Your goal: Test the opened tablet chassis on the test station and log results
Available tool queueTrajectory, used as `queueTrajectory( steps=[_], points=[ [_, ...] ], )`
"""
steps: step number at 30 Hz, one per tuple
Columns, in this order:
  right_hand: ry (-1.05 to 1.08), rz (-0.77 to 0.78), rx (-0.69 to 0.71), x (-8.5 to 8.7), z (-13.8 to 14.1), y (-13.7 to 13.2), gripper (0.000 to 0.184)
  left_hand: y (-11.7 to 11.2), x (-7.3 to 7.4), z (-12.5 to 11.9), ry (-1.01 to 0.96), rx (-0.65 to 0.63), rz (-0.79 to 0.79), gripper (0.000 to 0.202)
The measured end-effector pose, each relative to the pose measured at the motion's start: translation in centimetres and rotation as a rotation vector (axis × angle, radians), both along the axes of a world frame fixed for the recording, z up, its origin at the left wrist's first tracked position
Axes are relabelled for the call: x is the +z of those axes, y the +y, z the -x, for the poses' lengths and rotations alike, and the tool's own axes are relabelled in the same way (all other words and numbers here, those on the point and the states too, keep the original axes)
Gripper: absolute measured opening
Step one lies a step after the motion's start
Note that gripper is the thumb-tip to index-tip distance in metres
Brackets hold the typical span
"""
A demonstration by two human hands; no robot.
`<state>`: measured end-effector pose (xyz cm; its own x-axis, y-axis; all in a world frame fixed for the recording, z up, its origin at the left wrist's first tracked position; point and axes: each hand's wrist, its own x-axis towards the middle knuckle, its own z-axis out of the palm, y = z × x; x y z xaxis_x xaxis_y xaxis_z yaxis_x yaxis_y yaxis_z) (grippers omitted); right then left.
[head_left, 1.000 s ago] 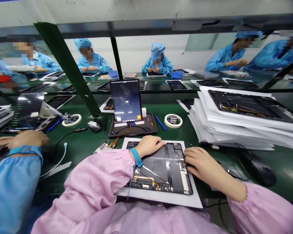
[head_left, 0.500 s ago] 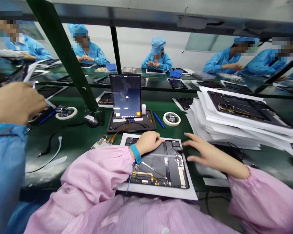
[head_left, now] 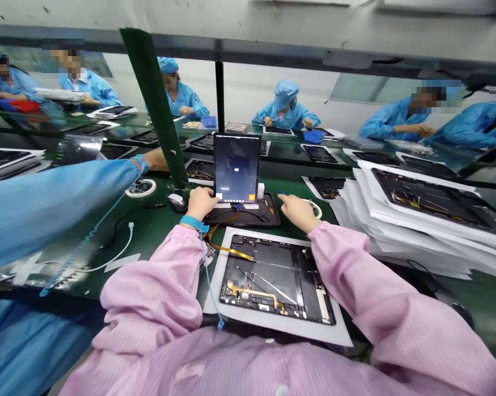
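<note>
My left hand [head_left: 201, 203] is at the lower left edge of an upright tablet [head_left: 236, 165] with a lit screen, fingers bent and thumb touching its corner. The tablet stands on a black tray [head_left: 268, 215] with cables. Just right of that tray, my right hand [head_left: 298, 212] is closed over a blue pen [head_left: 281, 193]; only the pen's end shows past the fingertips. An opened tablet housing [head_left: 268, 275] lies before me on white paper [head_left: 334, 333], with thin strips across it. An orange ribbon cable [head_left: 233, 252] reaches over its upper left part.
Right stands a tall stack of white sheets [head_left: 367, 220] with housings. A tape roll [head_left: 316, 209] is partly behind my right hand. Left are a mouse [head_left: 177, 201], a white cable [head_left: 126, 247] and a co-worker's blue sleeve [head_left: 66, 179]. A green post [head_left: 159, 110] rises behind.
My left hand has left the housing and moved up to the tablet. My right hand has moved from the housing's right side to the pen. The orange ribbon now lies over the housing.
</note>
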<state>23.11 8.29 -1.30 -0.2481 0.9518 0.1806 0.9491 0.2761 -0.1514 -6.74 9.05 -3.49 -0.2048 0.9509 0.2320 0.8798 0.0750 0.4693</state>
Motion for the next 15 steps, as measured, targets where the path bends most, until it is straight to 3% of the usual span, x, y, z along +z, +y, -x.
queueTrajectory(
  steps=[2, 5, 7, 9, 11, 13, 15],
  points=[
    [0.174, -0.033, 0.026, 2.0, -0.8, -1.5, 0.040, 0.3, -0.5, 0.1, -0.003, -0.021, 0.008, 0.029],
    [0.872, 0.040, 0.143, 4.9, -2.2, -5.9, 0.034, -0.3, -0.3, -0.1, 0.011, -0.009, 0.013, 0.030],
    [1.298, 0.156, 0.177, 5.6, -3.0, -9.3, 0.021, -1.3, 0.5, -0.6, 0.023, 0.028, -0.015, 0.038],
    [1.447, 0.221, 0.099, 4.8, -3.7, -12.3, 0.017, -2.7, 1.7, -1.7, 0.039, 0.020, -0.083, 0.053],
    [1.496, 0.197, -0.033, 2.5, -4.7, -14.4, 0.015, -4.5, 3.0, -3.4, 0.046, -0.114, -0.126, 0.045],
    [1.534, 0.231, -0.137, -0.2, -6.1, -15.3, 0.015, -6.5, 3.9, -5.3, 0.015, -0.331, -0.015, 0.033],
    [1.540, 0.406, -0.164, -2.6, -7.6, -15.2, 0.017, -8.2, 3.9, -7.0, 0.001, -0.540, 0.244, 0.032]
  ],
)
